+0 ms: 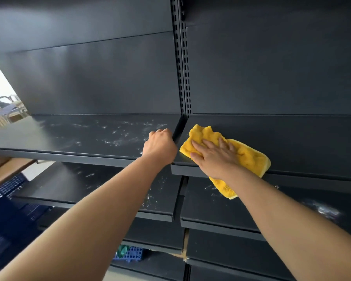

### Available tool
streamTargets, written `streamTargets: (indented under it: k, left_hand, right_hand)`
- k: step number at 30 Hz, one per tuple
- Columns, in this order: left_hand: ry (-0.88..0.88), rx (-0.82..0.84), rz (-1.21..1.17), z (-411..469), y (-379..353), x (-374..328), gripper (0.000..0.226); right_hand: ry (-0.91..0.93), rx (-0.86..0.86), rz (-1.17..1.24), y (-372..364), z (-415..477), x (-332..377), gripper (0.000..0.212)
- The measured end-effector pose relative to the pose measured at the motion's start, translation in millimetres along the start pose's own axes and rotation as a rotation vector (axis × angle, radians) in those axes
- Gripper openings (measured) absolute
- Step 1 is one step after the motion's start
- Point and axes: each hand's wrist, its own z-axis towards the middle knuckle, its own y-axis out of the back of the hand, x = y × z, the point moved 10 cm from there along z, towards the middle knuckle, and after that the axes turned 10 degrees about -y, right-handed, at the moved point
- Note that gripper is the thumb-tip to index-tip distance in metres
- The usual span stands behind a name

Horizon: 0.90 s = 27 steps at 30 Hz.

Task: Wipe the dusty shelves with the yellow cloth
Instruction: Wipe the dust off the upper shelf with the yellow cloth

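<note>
Two bare forearms reach up from the bottom of the frame toward dark grey metal shelving. The right hand (pixel 215 157) lies flat, fingers spread, pressing the folded yellow microfibre cloth (pixel 245 153) onto the upper right shelf board (pixel 292 138), right of centre; one end of the cloth hangs over the front edge. The left hand (pixel 159 145) is curled closed around the inner edge of the upper left shelf board (pixel 69 134), at the gap beside the slotted upright post (pixel 182 67). White dust streaks the upper left board and the lower shelf boards (pixel 101 185) beneath. At far left sit a brown cardboard box (pixel 2 171) and dark blue plastic crates (pixel 6 216). A small blue lattice basket (pixel 133 254) sits low at bottom centre.
</note>
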Motion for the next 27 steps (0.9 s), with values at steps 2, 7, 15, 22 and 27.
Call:
streamTargets:
  k: [2, 7, 15, 22, 27]
  left_hand:
    - [-0.019, 0.016, -0.021, 7.5, -0.7, 8.9, 0.023]
    - [-0.049, 0.023, -0.075, 26.0, -5.8, 20.6, 0.023]
    - [-0.018, -0.004, -0.142, 51.1, -12.7, 32.5, 0.031]
    - [0.054, -0.027, -0.182, 73.9, -12.3, 41.1, 0.045]
    - [0.11, -0.077, -0.176, 85.0, -7.3, 53.7, 0.053]
  right_hand:
    - [-0.045, 0.034, -0.012, -3.3, 7.6, 7.3, 0.062]
    - [-0.123, 0.096, 0.006, -6.5, 28.9, 20.1, 0.063]
    - [-0.169, 0.122, -0.006, -6.6, 83.8, 24.6, 0.059]
    - [-0.121, 0.13, 0.037, -6.8, 132.3, 15.2, 0.057]
    - [-0.05, 0.077, 0.117, 0.8, 164.7, 9.7, 0.051]
